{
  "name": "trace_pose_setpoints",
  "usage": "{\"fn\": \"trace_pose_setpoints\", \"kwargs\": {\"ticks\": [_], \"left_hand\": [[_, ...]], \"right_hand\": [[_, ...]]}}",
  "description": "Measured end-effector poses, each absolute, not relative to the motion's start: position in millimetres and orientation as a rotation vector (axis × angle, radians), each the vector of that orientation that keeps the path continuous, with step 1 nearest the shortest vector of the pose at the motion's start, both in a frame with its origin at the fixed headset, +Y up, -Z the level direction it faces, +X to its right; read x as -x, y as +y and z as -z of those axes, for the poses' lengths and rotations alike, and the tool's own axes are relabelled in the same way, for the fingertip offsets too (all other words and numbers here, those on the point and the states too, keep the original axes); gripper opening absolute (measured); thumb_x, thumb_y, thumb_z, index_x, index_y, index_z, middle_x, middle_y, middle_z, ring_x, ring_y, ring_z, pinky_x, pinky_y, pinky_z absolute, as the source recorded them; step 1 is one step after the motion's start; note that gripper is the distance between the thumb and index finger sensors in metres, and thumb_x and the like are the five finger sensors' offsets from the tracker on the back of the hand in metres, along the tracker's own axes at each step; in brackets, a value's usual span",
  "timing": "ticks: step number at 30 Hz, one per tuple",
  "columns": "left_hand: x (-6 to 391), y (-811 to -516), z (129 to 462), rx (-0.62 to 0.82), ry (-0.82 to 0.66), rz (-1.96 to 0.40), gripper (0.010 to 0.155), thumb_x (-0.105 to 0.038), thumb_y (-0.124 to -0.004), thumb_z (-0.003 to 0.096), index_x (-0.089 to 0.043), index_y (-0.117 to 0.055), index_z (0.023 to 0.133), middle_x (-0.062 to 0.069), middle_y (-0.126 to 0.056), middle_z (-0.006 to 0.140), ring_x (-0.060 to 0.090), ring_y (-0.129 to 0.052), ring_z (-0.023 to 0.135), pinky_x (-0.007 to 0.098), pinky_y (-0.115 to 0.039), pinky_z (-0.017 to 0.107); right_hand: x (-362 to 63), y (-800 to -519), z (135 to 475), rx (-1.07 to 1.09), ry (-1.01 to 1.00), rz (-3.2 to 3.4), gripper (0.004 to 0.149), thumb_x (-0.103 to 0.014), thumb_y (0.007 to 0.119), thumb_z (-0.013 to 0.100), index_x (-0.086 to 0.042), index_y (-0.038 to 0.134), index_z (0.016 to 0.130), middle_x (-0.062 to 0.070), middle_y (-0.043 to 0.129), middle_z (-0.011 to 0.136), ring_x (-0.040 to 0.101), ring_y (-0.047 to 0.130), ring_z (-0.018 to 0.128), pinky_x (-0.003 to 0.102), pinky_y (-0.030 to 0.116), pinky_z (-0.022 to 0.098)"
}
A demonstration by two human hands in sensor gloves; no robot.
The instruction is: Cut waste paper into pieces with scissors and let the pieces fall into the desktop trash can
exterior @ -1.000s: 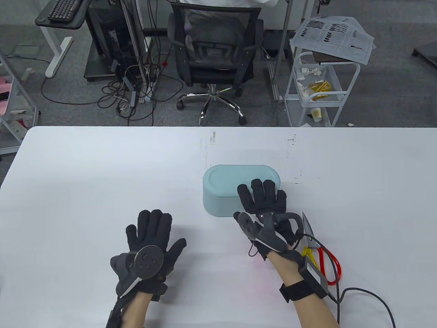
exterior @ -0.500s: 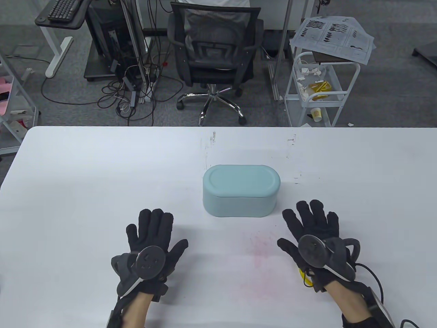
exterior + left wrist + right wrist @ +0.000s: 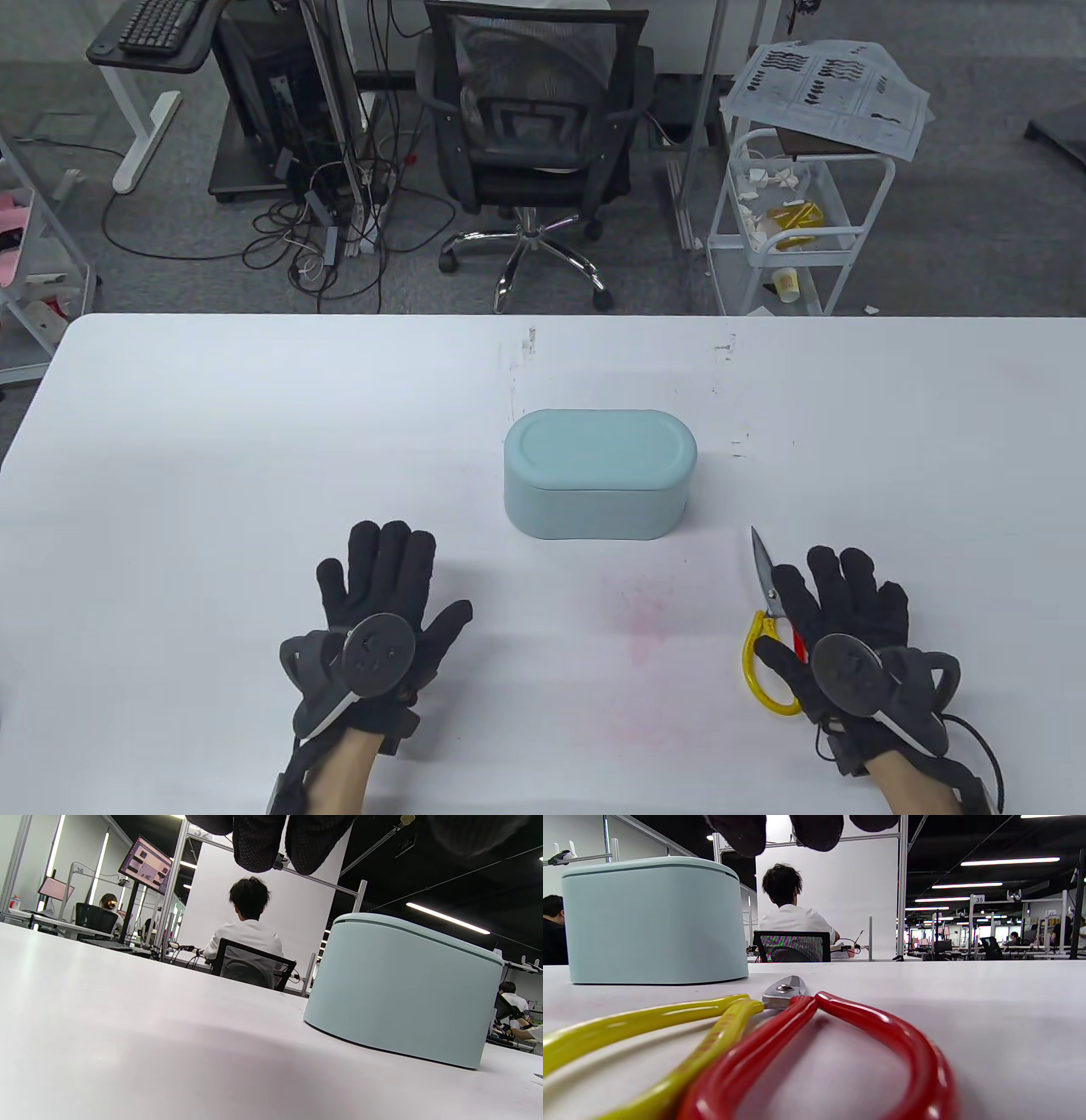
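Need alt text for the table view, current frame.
Two gloved hands lie flat on a white table: left hand on bare surface, right hand over scissors with one yellow and one red handle. A closed pale-blue trash can sits beyond them.

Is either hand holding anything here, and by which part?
Nothing is held. The left hand lies flat on the table; the right hand is spread above the scissors.

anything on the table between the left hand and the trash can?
No. In the table view, only bare white table separates the left hand from the closed trash can. The left wrist view shows the same bare stretch.
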State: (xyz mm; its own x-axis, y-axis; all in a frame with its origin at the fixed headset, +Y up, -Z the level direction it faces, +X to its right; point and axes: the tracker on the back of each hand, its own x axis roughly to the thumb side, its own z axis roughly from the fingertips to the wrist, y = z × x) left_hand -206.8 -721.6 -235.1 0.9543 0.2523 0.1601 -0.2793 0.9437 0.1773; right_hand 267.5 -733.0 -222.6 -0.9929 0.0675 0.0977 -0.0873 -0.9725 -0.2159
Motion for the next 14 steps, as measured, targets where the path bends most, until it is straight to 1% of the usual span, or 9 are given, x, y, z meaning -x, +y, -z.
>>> {"fn": "trace_pose_setpoints", "kwargs": {"ticks": [14], "left_hand": [[202.4,-724.7,234.7,-0.185,-0.143,-0.265,0.084,-0.076,-0.059,0.0457,-0.029,-0.051,0.116,0.010,-0.048,0.126,0.037,-0.035,0.119,0.066,-0.028,0.076]], "right_hand": [[-262.2,-739.5,212.7,-0.150,-0.335,-3.047,0.079,-0.075,0.046,0.033,-0.041,0.045,0.103,-0.001,0.038,0.114,0.041,0.036,0.108,0.070,0.038,0.069]]}}
